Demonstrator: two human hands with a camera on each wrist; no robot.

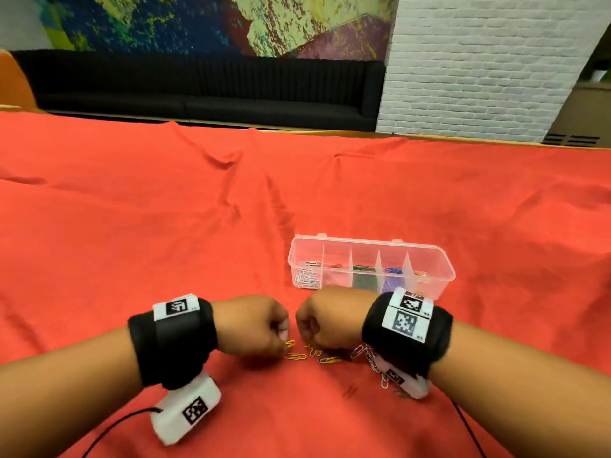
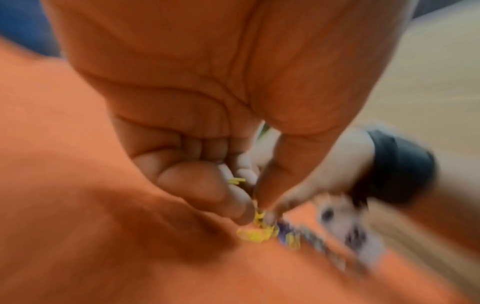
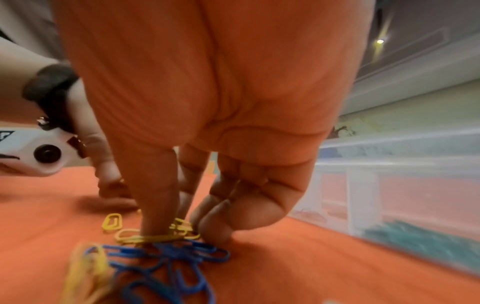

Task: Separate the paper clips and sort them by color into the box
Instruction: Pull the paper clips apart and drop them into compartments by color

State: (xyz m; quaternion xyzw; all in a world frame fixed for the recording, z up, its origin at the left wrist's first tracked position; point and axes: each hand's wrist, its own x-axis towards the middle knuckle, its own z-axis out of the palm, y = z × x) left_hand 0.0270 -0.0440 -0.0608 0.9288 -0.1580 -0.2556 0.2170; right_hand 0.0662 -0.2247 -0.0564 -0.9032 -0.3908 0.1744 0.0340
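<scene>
A tangle of linked paper clips lies on the red cloth right under my two hands. My left hand [image 1: 280,337] is curled and pinches a yellow clip [image 2: 259,219] between thumb and fingertip. My right hand [image 1: 310,340] is curled too, thumb and fingers [image 3: 155,216] down on a cluster of yellow clips [image 3: 179,227]. Linked blue clips [image 3: 168,257] lie just in front of that thumb. A chain of white clips [image 1: 370,357] runs under my right wrist. The clear divided box [image 1: 429,251] stands just beyond my right hand, holding white, red, green, blue and yellow clips in separate compartments.
Loose yellow clips [image 1: 295,356] lie between the hands on the wrinkled red cloth [image 1: 165,226]. The box wall [image 3: 389,185] is close on my right hand's right side. A black sofa [image 1: 198,90] and a white brick pillar [image 1: 479,67] stand beyond the table's far edge.
</scene>
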